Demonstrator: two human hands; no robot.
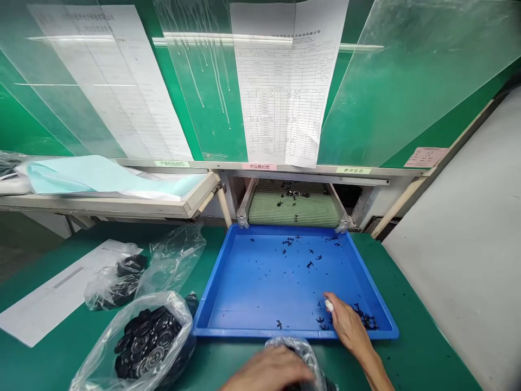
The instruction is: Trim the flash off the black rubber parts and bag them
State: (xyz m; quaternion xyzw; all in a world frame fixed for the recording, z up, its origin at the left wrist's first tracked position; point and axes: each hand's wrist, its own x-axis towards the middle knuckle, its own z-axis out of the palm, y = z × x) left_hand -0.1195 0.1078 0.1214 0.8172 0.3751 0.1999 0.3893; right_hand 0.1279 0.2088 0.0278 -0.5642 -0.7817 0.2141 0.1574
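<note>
My right hand (347,323) reaches into the near right of a shallow blue plastic tray (260,288). Its pinched fingertips, one in a white finger cot (329,306), sit beside a cluster of small black rubber pieces (365,318); anything between them is hidden. More black bits lie scattered across the tray floor. My left hand (268,372) lies at the bottom edge of the view, in front of the tray, on a crumpled clear plastic bag (295,352). To its left, another clear bag (146,339) holds several ribbed black rubber discs.
A third plastic bag (118,282) with black contents and a white paper sheet (61,293) lie on the green bench mat (411,326). Behind the tray, a green conveyor belt (293,209) carries black pieces. A shelf with pale blue sheets (101,176) stands at back left, and a white panel (459,217) stands right.
</note>
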